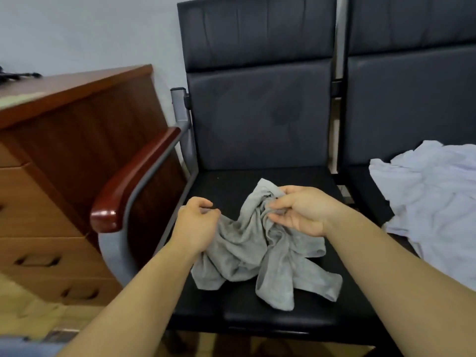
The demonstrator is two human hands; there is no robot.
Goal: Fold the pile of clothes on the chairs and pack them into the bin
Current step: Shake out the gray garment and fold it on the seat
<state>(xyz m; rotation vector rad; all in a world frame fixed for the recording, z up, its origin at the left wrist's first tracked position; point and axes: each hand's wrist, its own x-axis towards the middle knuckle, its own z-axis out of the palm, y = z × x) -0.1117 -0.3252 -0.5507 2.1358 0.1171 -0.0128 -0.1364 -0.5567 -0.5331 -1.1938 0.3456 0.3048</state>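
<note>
A grey garment, crumpled mid-seat on the chair, is pinched at one edge by the left hand and gripped by the right hand, probably to be spread flat for folding; white clothes are left on the neighbouring seat.

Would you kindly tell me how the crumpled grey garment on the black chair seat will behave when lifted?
Probably floppy: the crumpled grey garment lies in soft folds and should droop between the left hand and right hand. Likely light, since the cloth looks thin.
</note>
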